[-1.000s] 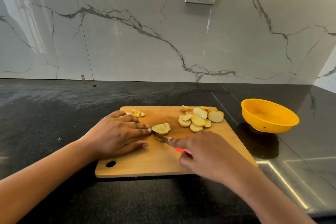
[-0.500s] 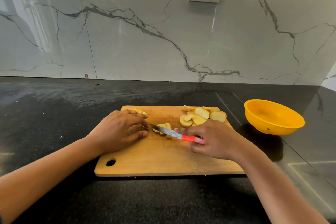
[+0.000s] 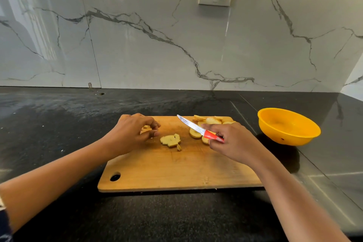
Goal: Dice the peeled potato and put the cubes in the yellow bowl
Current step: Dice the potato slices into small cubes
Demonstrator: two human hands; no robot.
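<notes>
The black countertop (image 3: pixel 59 124) carries a wooden cutting board (image 3: pixel 176 171), and the yellow bowl (image 3: pixel 288 125) stands apart at the board's 3 o'clock. The right hand (image 3: pixel 233 141) grips a red-handled knife (image 3: pixel 200 129) whose blade points to 10 o'clock over the potato slices (image 3: pixel 211 121) piled at 1 o'clock. At 10 o'clock, the left hand (image 3: pixel 129 133) curls its fingers round small potato cubes (image 3: pixel 146 129). A partly diced slice (image 3: pixel 170 140) lies between the hands.
</notes>
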